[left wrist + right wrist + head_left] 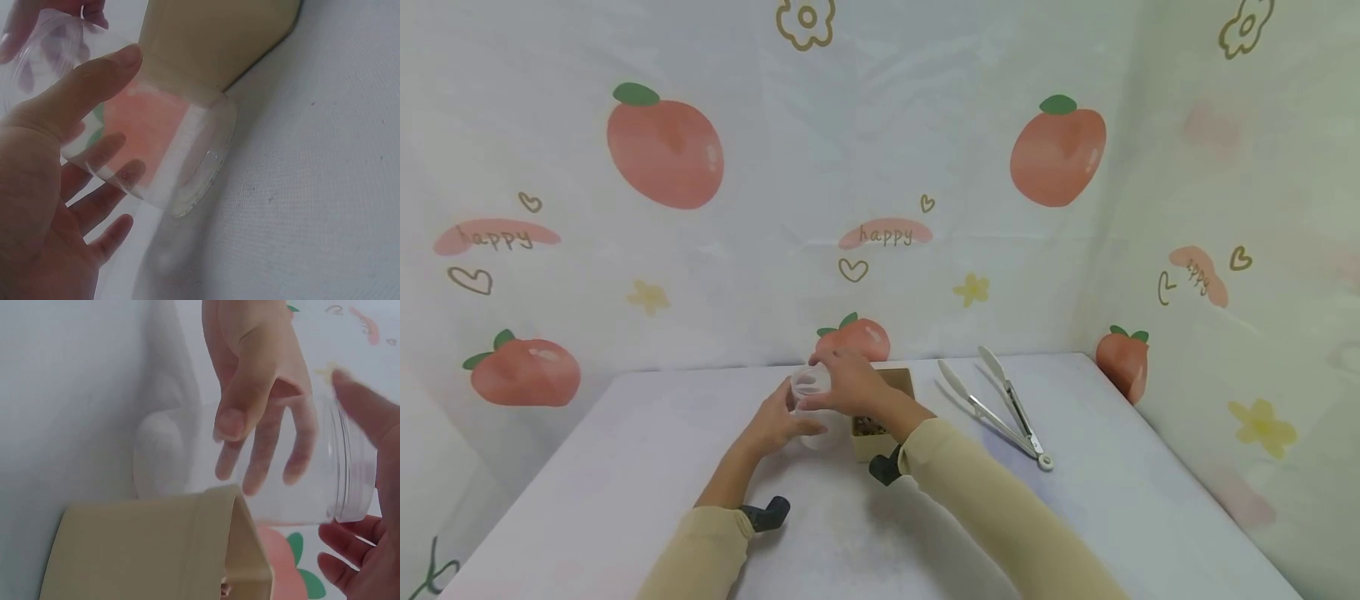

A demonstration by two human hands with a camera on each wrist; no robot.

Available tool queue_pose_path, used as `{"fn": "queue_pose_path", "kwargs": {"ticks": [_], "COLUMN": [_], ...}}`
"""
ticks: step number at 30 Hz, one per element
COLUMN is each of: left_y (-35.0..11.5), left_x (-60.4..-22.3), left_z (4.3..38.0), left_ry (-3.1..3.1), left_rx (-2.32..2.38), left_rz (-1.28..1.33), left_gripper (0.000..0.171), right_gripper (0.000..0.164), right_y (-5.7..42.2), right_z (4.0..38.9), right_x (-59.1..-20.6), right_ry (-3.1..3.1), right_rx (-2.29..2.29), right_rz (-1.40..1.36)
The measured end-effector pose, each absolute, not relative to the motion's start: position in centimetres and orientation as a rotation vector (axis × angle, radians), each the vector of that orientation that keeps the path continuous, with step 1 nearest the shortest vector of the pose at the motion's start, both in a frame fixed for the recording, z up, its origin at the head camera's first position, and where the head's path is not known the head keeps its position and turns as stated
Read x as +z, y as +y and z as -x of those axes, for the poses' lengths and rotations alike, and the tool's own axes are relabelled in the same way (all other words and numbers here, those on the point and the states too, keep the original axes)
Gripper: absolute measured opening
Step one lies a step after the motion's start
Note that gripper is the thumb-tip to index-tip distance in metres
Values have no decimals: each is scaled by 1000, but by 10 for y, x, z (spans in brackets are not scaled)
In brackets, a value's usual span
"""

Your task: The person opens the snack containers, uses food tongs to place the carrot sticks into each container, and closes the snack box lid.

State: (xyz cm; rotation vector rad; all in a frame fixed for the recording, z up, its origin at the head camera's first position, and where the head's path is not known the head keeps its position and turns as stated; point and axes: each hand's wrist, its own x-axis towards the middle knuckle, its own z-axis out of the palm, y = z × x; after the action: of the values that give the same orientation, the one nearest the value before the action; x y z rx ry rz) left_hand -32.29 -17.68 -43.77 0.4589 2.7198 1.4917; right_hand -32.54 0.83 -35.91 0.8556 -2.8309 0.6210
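Note:
A clear, see-through jar [820, 435] stands upright on the table, beside a beige box. My left hand [772, 423] holds the jar's body from the left, its thumb on the near side and the fingers behind the clear wall in the right wrist view. From above, my right hand [848, 383] grips the clear lid [357, 472] at the jar's top, with the thumb on one side and fingers on the other. In the left wrist view the jar's base [209, 165] shows near the table. Nothing shows inside the jar.
The beige box [144, 550], open at the top, stands close to the jar's right, with small brown pieces [867, 426] inside, partly hidden by my right arm. Metal tongs [1017, 410] with pale tips lie spread on the table's right. A printed cloth [880, 150] hangs behind.

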Motion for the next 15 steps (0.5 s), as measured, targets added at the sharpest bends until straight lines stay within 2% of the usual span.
{"fn": "queue_pose_path", "kwargs": {"ticks": [9,15], "left_y": [-176,-176], "left_x": [-436,-435], "left_z": [322,322], "left_ry": [2711,2712], "left_rx": [1496,1489], "left_rz": [-481,-463], "left_gripper": [91,93], "right_gripper": [68,65], "right_y": [12,16], "right_z": [329,326], "right_x": [-352,-347], "right_ry": [-2777,-2773], "right_rx": [893,873], "right_rz": [-889,-894]}}
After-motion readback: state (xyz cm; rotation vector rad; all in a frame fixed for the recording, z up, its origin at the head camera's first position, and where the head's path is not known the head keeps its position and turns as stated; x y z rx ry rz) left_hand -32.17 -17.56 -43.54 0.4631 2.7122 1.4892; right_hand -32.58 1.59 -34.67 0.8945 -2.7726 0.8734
